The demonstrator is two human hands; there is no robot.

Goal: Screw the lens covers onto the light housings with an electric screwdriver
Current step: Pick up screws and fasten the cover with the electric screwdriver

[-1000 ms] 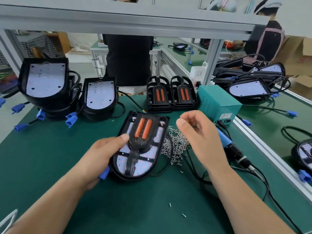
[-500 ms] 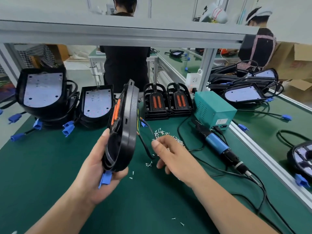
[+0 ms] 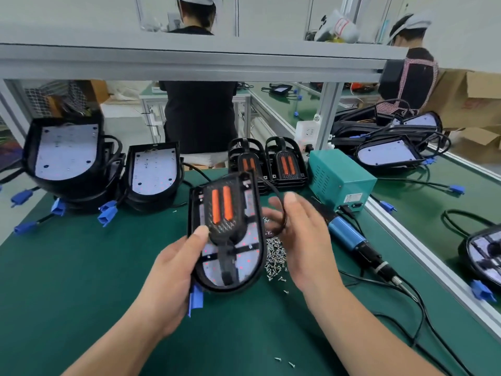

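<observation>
Left hand (image 3: 173,275) clamps black D-shaped light housing (image 3: 225,288) above green mat (image 3: 81,280), thumb pinning orange-striped lens cover (image 3: 222,210) seated; right hand (image 3: 306,240) empty, fingers slack, probably freed for silver screw pile (image 3: 275,256) and blue electric screwdriver (image 3: 349,237).

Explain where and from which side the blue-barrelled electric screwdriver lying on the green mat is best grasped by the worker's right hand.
Probably round the blue cylindrical barrel of the electric screwdriver, from above, with the right hand beside it. It lies flat and slanted on the green mat; the barrel's top is clear, while a cable trails from its near end.
</observation>
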